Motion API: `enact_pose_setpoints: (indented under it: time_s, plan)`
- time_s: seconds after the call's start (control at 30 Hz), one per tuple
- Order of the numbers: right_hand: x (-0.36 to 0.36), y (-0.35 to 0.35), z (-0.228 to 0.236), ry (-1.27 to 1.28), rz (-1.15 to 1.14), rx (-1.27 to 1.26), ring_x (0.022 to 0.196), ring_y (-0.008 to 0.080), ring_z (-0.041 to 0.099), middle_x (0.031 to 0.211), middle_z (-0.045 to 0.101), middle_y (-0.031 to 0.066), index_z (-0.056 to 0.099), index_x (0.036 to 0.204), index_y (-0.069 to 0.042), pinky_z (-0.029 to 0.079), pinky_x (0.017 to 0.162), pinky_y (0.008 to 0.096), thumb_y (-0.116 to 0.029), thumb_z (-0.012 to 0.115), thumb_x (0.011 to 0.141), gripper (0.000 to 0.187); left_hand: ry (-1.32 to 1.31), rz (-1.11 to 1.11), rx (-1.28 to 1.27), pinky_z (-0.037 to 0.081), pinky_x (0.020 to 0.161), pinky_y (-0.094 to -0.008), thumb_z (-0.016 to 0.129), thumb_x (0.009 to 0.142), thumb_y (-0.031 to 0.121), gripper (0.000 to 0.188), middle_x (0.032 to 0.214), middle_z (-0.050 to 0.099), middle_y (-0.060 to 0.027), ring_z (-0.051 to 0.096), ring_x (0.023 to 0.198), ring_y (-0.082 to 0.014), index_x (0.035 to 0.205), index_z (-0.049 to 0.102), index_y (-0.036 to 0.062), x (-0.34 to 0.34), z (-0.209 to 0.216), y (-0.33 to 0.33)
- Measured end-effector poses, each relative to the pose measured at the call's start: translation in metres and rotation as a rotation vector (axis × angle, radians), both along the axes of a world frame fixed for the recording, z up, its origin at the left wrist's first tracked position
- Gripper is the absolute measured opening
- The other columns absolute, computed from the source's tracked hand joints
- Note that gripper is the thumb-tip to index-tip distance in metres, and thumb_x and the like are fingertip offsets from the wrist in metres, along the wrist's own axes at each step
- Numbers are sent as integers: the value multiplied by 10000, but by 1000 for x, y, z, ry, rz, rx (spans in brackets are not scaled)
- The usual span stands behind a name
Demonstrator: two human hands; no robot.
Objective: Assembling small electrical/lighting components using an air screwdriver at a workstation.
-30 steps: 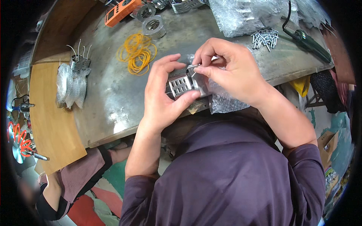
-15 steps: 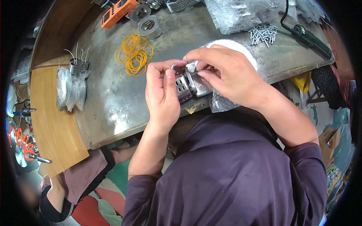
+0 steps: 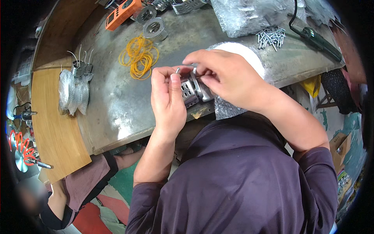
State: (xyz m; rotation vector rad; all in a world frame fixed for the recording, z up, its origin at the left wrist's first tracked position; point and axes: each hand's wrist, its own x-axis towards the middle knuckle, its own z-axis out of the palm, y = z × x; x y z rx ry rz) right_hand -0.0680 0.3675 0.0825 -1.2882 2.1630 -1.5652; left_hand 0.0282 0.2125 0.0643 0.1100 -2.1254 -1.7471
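A silver slotted metal part (image 3: 188, 93) with a plate-like end is between my hands at the table's near edge. My left hand (image 3: 167, 97) is closed beside it, with a small screw (image 3: 177, 71) upright between thumb and forefinger. Its other fingers go behind the metal part and are partly hidden. From the right, my right hand (image 3: 235, 80) reaches over the plate-like end, fingers bent and pinched against it. These fingers cover the top of the part. Under my right hand lie a white round piece (image 3: 243, 50) and bubble wrap (image 3: 226, 109).
Loose screws (image 3: 270, 38) lie beyond my right hand, near a black-handled corded tool (image 3: 321, 43) and plastic wrapping (image 3: 249, 17). Yellow bands (image 3: 138, 56), a metal ring (image 3: 155, 29) and an orange device (image 3: 122, 15) lie at far left. Wrapped parts (image 3: 74, 91) stand left; another person sits lower left.
My right hand has shifted slightly left over the metal part, hiding more of its plate-like end. My left hand keeps the screw in nearly the same place.
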Motion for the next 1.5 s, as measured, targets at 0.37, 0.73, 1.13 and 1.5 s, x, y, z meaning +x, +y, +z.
enact_pose_setpoints:
  time_s: [0.37, 0.73, 1.13, 1.5]
  plan:
    - [7, 8, 19, 198, -34, 30, 857, 295, 612, 1028, 572, 119, 562, 1163, -56, 518, 710, 365, 12, 688, 743, 444, 51, 92, -384, 440, 952, -387, 569, 932, 72, 57, 1090, 627, -122, 593, 1002, -238, 962, 537, 37, -1, 12, -7]
    - [14, 14, 12, 300, -33, -102, 790, 354, 616, 857, 608, 139, 527, 1055, -26, 497, 670, 419, 38, 597, 753, 317, 167, -64, -616, 389, 1012, -490, 789, 736, 200, 415, 1188, 597, -126, 560, 1102, -339, 1063, 579, 54, 3, 27, -6]
    - [15, 14, 1, 243, -27, 8, 858, 403, 613, 910, 630, 202, 488, 1154, -15, 503, 718, 459, 41, 577, 759, 409, 45, -213, -526, 513, 898, -378, 889, 578, 140, 702, 1193, 588, -139, 603, 1068, -303, 1190, 556, 55, 1, 11, -21]
    - [22, 8, 7, 358, -19, -59, 753, 291, 604, 809, 577, 98, 526, 1210, -71, 505, 665, 389, 88, 616, 738, 506, 23, -203, -500, 498, 893, -374, 879, 579, 110, 655, 1155, 610, -140, 602, 1059, -307, 1159, 580, 49, -1, 8, -19]
